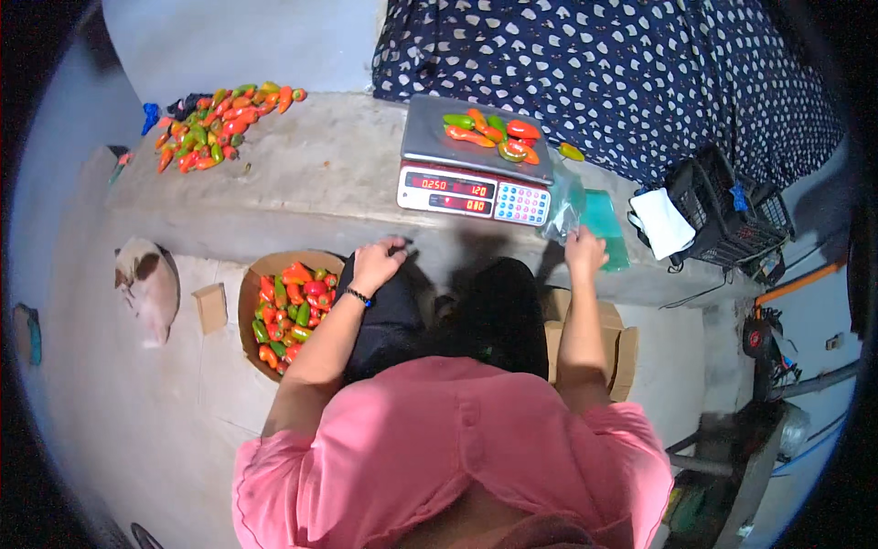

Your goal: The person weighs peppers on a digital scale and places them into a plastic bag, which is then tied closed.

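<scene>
My right hand pinches a clear plastic bag at the ledge's front edge, beside a digital scale. A green plastic sheet or bag lies just beyond and right of that hand. My left hand rests on my left knee, fingers loosely bent, with nothing visible in it. Several red, orange and green peppers lie on the scale's metal pan; its red display is lit. One yellow-green pepper sits off the pan's right side. Beside my left forearm stands a cardboard box full of peppers.
A loose pile of peppers covers the left of the concrete ledge. Black plastic crates with a white cloth or paper stand right. A cat lies on the floor by a cardboard piece. Cardboard sits right of my legs.
</scene>
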{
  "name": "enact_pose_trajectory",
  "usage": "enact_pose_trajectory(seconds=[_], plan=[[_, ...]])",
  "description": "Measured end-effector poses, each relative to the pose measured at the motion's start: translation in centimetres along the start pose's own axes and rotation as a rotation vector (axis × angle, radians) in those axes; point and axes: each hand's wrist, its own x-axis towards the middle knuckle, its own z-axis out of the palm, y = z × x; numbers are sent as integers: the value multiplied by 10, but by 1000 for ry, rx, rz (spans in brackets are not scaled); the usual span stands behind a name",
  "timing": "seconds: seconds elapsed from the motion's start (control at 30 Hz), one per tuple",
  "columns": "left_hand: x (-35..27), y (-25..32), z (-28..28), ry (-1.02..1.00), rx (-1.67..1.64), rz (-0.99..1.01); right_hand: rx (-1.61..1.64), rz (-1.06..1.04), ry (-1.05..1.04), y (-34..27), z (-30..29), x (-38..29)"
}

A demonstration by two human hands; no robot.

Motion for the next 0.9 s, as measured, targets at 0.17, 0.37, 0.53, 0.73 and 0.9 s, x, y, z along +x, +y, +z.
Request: enact_pose_trajectory(seconds=[0.17, 0.37, 0.53, 0.73, 0.9], plan=[[-24, 58, -10, -123, -309, 331, 888, -147, -485, -32, -39, -96], [-61, 104, -37, -340, -1087, 256, 1601, -213, -1077, -74, -117, -133], [-69, 95, -33, -608, -1468, 152, 1376, -18, -992, -65, -132, -134], [-55, 93, -36, -376, -1550, 68, 1508, 169, -529, -48, -138, -115], [-55, 95, -53, -329, -1472, 56, 1437, -58, -569, -38, -152, -111]])
